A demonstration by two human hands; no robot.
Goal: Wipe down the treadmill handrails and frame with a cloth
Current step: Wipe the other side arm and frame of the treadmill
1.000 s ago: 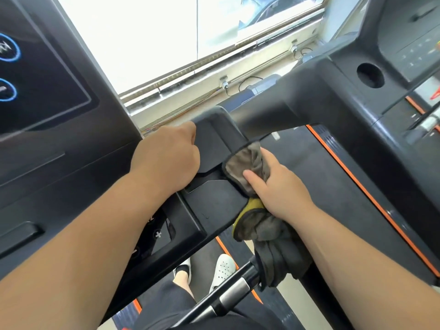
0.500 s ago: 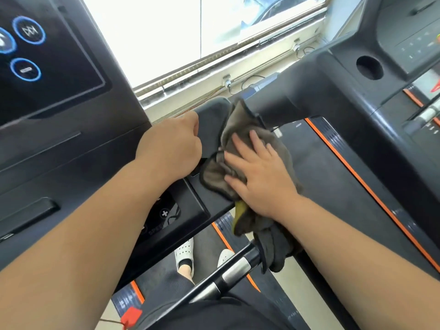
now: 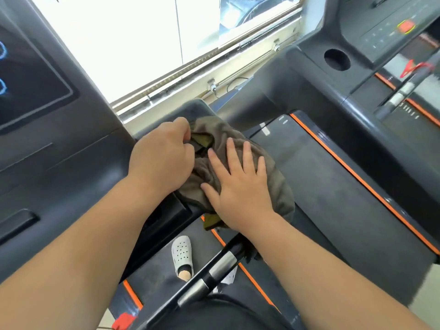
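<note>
- The cloth (image 3: 221, 132) now lies opened out over the end of the treadmill handrail (image 3: 197, 108). A second ago it was a bunched wad pushed against the rail's side.
- The right hand (image 3: 240, 186) has gone from a gathered hold to a flat press. Its fingers (image 3: 232, 151) are straight and spread on top of the cloth, holding nothing.
- The left hand (image 3: 162, 158) stays at the rail's near side. Its fingers (image 3: 182, 126) are curled and, with the cloth spread up against them, appear to pinch its olive-hemmed fold; the rail beneath them is hidden.
- I judge this means wider contact: a flat palm stroke can now cover the rail's top face, with the left hand keeping the cloth from sliding.
- Part of the cloth hangs off the rail's lower edge, so it may drag along during the stroke.
- Around this are the dark console (image 3: 35, 79) on the left, the neighbouring belt (image 3: 333, 186) with its orange stripe, and a white shoe (image 3: 182, 252) below.
</note>
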